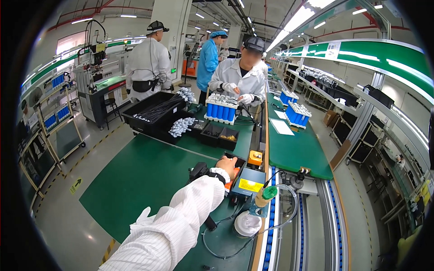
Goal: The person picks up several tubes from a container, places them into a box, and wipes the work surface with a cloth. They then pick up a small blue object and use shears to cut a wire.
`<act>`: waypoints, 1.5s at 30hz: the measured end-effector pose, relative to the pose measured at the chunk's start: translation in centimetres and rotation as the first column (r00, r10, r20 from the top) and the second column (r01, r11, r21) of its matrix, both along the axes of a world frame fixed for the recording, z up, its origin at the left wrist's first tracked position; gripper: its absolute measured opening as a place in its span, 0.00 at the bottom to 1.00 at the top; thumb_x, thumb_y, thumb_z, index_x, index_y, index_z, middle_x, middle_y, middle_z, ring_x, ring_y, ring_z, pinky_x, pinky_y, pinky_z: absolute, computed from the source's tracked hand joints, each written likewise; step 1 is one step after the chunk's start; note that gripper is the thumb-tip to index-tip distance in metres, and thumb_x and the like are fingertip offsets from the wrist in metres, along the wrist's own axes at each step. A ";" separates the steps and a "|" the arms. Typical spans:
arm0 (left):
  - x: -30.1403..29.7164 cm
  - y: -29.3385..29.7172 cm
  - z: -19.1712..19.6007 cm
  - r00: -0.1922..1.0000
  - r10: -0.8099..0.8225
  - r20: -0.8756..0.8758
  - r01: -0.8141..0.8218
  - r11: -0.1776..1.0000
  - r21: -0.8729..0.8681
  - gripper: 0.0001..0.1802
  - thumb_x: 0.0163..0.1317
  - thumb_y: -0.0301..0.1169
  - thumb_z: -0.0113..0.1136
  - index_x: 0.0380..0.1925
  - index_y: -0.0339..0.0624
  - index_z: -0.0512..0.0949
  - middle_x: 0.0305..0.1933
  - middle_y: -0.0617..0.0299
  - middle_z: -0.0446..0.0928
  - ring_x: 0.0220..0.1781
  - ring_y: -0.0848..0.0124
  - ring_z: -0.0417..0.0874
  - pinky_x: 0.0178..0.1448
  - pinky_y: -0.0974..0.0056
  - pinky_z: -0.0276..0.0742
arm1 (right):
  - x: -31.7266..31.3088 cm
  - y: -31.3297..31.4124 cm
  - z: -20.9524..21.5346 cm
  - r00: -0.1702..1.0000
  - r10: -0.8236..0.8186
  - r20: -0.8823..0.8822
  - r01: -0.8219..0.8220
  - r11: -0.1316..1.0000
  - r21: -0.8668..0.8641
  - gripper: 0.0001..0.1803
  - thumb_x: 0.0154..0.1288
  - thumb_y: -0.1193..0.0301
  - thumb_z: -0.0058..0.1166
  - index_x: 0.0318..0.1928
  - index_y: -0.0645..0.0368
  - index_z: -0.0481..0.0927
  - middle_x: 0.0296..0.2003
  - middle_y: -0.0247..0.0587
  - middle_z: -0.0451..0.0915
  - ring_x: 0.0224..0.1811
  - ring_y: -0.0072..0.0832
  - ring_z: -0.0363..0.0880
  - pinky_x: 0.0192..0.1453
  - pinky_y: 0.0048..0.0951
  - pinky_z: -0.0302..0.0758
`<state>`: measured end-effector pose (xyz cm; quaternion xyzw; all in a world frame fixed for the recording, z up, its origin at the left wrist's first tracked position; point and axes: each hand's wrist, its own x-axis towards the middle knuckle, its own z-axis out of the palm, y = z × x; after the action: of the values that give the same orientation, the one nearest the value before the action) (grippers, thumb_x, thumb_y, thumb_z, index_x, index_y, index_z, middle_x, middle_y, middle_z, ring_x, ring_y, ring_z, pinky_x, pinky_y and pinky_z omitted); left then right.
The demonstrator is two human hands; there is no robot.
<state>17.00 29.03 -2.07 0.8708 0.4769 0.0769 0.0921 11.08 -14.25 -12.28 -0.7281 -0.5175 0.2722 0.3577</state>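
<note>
My right hand (229,166) reaches forward over a narrow black bin (241,160) on the green bench. Its fingers are bent down into the bin; the fingertips and whatever they hold are hidden. Something orange (229,184) shows just below this hand, beside a blue-grey box with a yellow label (250,184). A black device (198,171) sits by the wrist. Left of my right sleeve, the white-gloved fingers of my left hand (143,217) stick out, apart, with nothing seen in them. The sleeve covers the rest of that hand.
Black trays of grey-tipped cables (153,113) and small parts bins (227,138) stand farther back. A co-worker (242,74) works at a blue cell pack (221,109). Nearby are a yellow box (255,157), a green-capped bottle (264,198), a white container (247,224), looped tubing and a roller conveyor (302,230).
</note>
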 end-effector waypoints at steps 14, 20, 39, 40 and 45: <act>-1.4 3.5 0.0 0.979 -0.172 0.105 0.185 0.975 -0.122 0.42 0.33 0.30 0.64 0.55 0.47 0.61 0.41 0.47 0.75 0.44 0.53 0.76 0.47 0.57 0.73 | 0.1 0.2 -0.2 1.000 -0.002 0.012 0.003 0.999 -0.052 0.13 0.55 0.64 0.51 0.38 0.58 0.76 0.28 0.47 0.77 0.31 0.43 0.76 0.34 0.36 0.71; 1.6 1.2 2.2 0.988 -0.072 -0.137 0.046 0.982 -0.186 0.25 0.35 0.40 0.66 0.35 0.38 0.79 0.41 0.50 0.77 0.41 0.59 0.79 0.45 0.64 0.74 | 0.5 0.5 0.6 1.000 -0.022 -0.011 0.021 0.996 -0.090 0.14 0.55 0.64 0.51 0.38 0.59 0.76 0.30 0.47 0.77 0.32 0.43 0.76 0.36 0.36 0.71; 1.5 2.6 2.7 0.959 -0.148 -0.243 0.052 0.931 -0.362 0.25 0.34 0.45 0.61 0.29 0.35 0.80 0.34 0.50 0.79 0.33 0.60 0.81 0.38 0.65 0.73 | -0.1 0.4 0.5 0.998 -0.034 -0.062 0.028 0.995 -0.095 0.12 0.55 0.67 0.51 0.39 0.60 0.76 0.33 0.47 0.77 0.35 0.44 0.75 0.38 0.36 0.71; 1.5 2.5 2.6 0.958 -0.150 -0.245 0.052 0.929 -0.366 0.25 0.34 0.45 0.61 0.29 0.35 0.80 0.34 0.50 0.79 0.33 0.60 0.81 0.38 0.65 0.73 | -0.1 0.5 0.6 0.998 -0.034 -0.056 0.029 0.996 -0.088 0.12 0.55 0.67 0.51 0.38 0.60 0.76 0.32 0.47 0.76 0.34 0.44 0.75 0.38 0.36 0.71; 1.9 1.9 2.7 0.954 -0.146 -0.262 0.044 0.933 -0.357 0.20 0.35 0.40 0.62 0.30 0.40 0.81 0.35 0.53 0.79 0.35 0.62 0.81 0.39 0.66 0.74 | 0.1 0.3 0.3 0.999 -0.035 -0.029 0.033 0.997 -0.065 0.12 0.56 0.67 0.51 0.38 0.60 0.76 0.32 0.48 0.76 0.34 0.44 0.75 0.38 0.35 0.71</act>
<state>18.91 30.91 0.64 0.8650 0.4480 -0.1390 0.1784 11.18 -13.90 -11.98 -0.7439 -0.4906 0.2935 0.3462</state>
